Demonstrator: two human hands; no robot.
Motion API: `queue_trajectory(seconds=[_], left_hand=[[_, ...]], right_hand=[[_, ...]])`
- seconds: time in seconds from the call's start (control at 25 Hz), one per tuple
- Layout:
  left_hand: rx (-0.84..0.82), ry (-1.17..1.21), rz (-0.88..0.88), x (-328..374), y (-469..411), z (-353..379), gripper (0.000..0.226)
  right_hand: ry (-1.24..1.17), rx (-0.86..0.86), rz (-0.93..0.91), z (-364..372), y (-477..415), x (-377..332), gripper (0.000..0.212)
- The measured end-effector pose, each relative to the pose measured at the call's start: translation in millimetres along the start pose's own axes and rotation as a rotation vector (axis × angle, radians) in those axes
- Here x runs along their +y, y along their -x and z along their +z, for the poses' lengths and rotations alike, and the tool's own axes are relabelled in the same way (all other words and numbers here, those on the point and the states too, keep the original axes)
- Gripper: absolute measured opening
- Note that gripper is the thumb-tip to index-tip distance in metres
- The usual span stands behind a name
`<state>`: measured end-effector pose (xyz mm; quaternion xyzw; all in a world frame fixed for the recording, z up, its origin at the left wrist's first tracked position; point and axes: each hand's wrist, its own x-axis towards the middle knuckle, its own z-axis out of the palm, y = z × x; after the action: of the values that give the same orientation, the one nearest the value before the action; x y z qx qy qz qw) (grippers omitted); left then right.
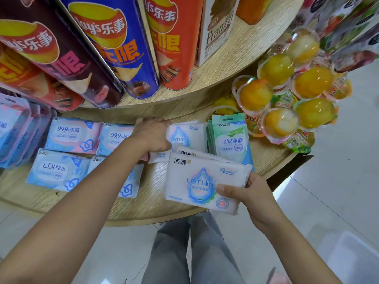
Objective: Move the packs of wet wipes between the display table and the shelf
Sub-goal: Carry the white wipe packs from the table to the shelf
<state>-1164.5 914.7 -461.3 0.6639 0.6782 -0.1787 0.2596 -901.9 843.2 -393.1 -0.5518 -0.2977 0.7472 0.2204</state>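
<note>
My right hand [249,196] grips a stack of white LOTION wet wipe packs [202,181] above the front of the round wooden display table [155,201], thumb on the top pack. My left hand [152,133] reaches further back and lies over another white LOTION pack [185,136] on the table, fingers curled at its left edge; the grip itself is hidden. Blue and pink packs marked 999 [71,134] and EDI [56,170] lie to the left. Green packs [230,138] stand to the right.
Tall crisp tubes [114,48] and a Franzzi box [217,29] stand on the upper tier just above the wipes. Bunches of orange jelly cups [287,99] hang and lie at the table's right. More wipe packs [16,128] stand at far left. Tiled floor lies below.
</note>
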Motion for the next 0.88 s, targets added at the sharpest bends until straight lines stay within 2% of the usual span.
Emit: queue_trajectory(seconds=[0.12, 0.32, 0.56, 0.72, 0.88], left_hand=[[0.015, -0.002, 0.032, -6, -5, -3, 0.068], [-0.030, 0.065, 0.110, -13, -15, 6, 0.065], [-0.029, 0.381, 0.138, -24, -5, 10, 0.040], [0.084, 0.706, 0.128, -19, 2, 4, 0.045], [0.131, 0.833, 0.093, -18, 8, -8, 0.052]], right_hand=[[0.012, -0.020, 0.016, 1, 2, 1, 0.047], [0.032, -0.051, 0.043, 6, 5, 5, 0.046], [0.032, -0.049, 0.030, 7, 7, 5, 0.045], [0.027, -0.033, 0.025, 7, 7, 6, 0.044], [0.017, -0.020, 0.026, 8, 4, 8, 0.046]])
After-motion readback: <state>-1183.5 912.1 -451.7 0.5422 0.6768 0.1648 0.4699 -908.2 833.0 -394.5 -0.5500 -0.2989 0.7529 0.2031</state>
